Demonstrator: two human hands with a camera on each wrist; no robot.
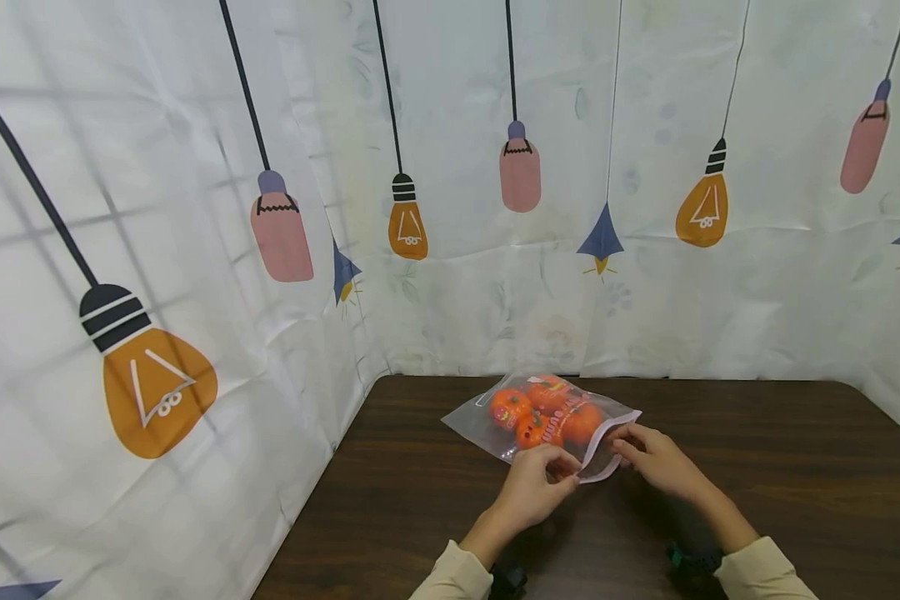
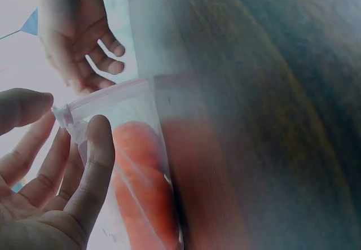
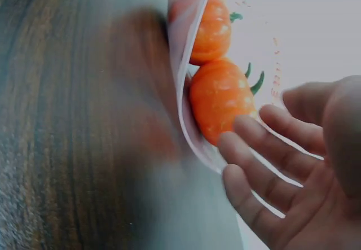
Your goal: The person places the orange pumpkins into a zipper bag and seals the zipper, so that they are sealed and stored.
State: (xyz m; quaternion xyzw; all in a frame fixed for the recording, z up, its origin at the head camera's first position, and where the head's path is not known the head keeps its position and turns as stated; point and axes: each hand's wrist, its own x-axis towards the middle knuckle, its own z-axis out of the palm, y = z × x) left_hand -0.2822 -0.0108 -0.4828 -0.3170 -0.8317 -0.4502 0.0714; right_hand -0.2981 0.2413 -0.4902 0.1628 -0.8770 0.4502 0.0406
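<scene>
A clear zip bag (image 1: 468, 420) with red print lies on the table, its pale-edged mouth gaping toward the right. Inside are several orange-red tomatoes (image 1: 581, 423), and green stems show on two of them in the right wrist view. My left hand (image 1: 534, 490) pinches the near corner of the bag's mouth; bunched plastic shows between its fingertips in the left wrist view. At the far side of the mouth is my right hand (image 1: 663, 462), fingers loosely bent and fingertips at the rim. In the right wrist view those fingers (image 3: 271, 154) grip nothing.
The dark wooden table (image 1: 780, 467) extends to both sides of the bag. Behind it and along the left hangs a white curtain (image 1: 465, 308) printed with lamps and bulbs. Dark wrist straps (image 1: 693, 558) sit near the sleeves.
</scene>
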